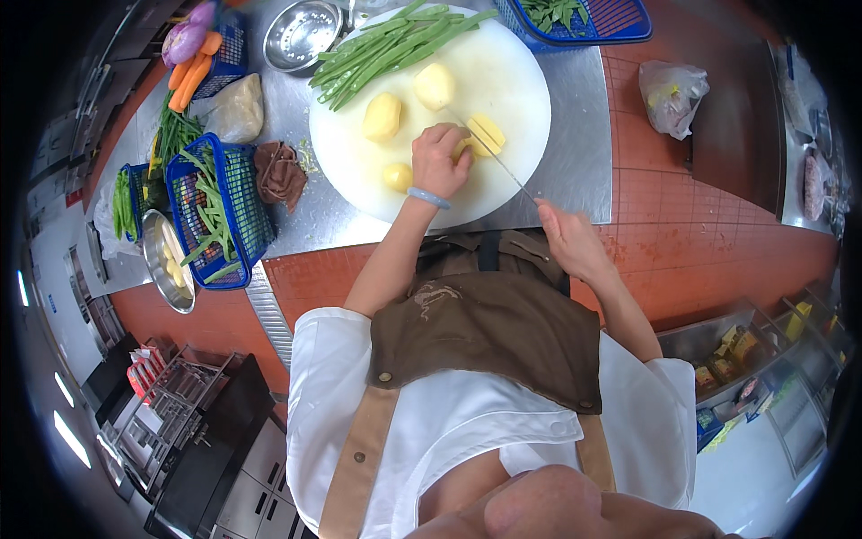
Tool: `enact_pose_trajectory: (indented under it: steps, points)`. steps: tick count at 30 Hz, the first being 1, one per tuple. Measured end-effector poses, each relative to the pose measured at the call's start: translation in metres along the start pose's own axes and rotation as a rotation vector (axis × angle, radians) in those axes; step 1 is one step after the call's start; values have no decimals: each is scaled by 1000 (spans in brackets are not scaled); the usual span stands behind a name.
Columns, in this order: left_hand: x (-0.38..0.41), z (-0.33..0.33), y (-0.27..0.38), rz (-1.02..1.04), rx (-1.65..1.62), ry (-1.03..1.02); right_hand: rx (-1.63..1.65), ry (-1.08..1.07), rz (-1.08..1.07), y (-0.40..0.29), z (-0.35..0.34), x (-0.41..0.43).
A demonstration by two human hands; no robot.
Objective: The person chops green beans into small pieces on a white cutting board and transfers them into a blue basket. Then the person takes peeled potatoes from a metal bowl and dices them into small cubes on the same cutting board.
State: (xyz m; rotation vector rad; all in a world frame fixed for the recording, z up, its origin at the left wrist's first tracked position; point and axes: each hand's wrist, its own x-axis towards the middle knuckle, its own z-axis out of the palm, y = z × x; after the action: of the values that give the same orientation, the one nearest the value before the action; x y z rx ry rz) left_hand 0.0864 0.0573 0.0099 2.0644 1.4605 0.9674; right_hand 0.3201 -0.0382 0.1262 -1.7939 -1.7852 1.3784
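Observation:
My left hand [441, 158], with a pale bangle at the wrist, presses a peeled potato piece [462, 146] against the round white cutting board [518, 81]. My right hand [572, 239] grips the handle of a kitchen knife [508, 170]. The thin blade passes slantwise beside my left fingertips, along a cut potato piece [486, 135]. Two larger peeled potatoes [434, 87] lie farther up the board, and a smaller potato piece [397, 176] is left of my left wrist. Long green beans [397, 50] are heaped across the board's far left part. My fingers partly hide the held piece.
The board stands on a steel table [579, 135]. To the left are a blue basket [232, 202] of beans, a brown cloth [279, 175], a steel bowl [161, 263] and carrots [192, 74]. A steel strainer [303, 34] and another blue basket [606, 27] stand at the far side.

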Motion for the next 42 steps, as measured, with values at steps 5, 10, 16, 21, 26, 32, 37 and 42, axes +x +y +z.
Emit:
enact_pose_trajectory:
  steps: [5,10,16,21,26,32,37,42]
  points:
    - [-1,4,-1,-3,21,13,-31,-32,33,-6,-2,0]
    - [-1,3,3,3,44,0,-1,-1,51,-2,2,-6]
    - [-1,1,5,-32,52,-10,-23,-12,66,-5,-2,-9]
    - [0,2,4,-32,45,-15,-12,7,62,1,-1,-12]
    - [2,1,7,-19,50,-2,-22,-39,90,2,-5,-11]
    - [2,3,8,-6,34,45,-107,-38,68,8,7,5]
    - [0,5,5,7,36,52,-96,-40,75,10,18,20]
    - [-2,1,-1,-13,-5,-2,101,-66,54,2,4,8]
